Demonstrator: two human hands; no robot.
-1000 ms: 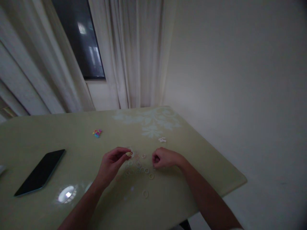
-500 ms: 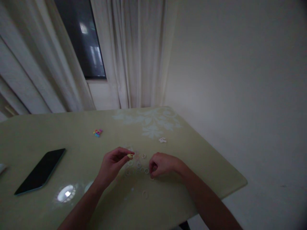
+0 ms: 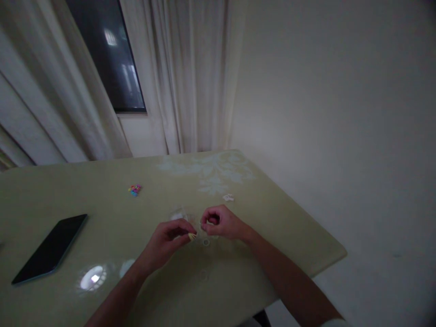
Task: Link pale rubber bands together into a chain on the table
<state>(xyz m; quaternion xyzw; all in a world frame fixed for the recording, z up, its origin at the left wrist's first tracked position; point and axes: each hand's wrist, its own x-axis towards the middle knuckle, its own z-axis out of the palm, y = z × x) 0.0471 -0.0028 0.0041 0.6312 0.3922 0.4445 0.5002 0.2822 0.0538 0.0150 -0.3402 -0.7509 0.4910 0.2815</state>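
Note:
My left hand (image 3: 166,243) pinches a small bunch of yellowish rings (image 3: 192,236) between thumb and fingertips just above the pale green table (image 3: 102,204). My right hand (image 3: 220,222) is curled shut right beside it, fingertips almost touching the bunch; what it holds is too small to name. Several pale loose rings (image 3: 205,242) lie on the table under and between both hands, partly hidden by them.
A dark phone (image 3: 49,249) lies at the left. A small heap of coloured bits (image 3: 134,189) sits further back, a small white piece (image 3: 228,197) beyond my right hand. Curtains and a dark window stand behind; the table's right edge (image 3: 306,218) drops off.
My right hand rose from the loose rings and moved left towards the left hand. The left hand shifted slightly right and nearer with its bunch. The view drifted a little.

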